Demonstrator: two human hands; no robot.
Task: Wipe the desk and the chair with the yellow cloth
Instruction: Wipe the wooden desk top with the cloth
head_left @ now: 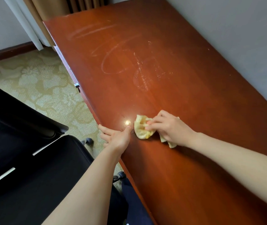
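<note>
Right hand (pixel 170 127) grips the crumpled yellow cloth (pixel 141 129) against the glossy reddish wood desk (pixel 162 70), near its front edge; left hand (pixel 116 137) rests loose-fingered on that edge. Black chair (pixel 24 151) sits alongside.

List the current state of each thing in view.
yellow cloth: bunched up, lying on the desk under the right hand.
right hand: holds the cloth against the desk, fingers curled over it.
left hand: rests on the desk's front edge, thumb on top, holding nothing.
desk: streaky smear marks on its far part.
chair: beside the desk, unoccupied, untouched.
</note>
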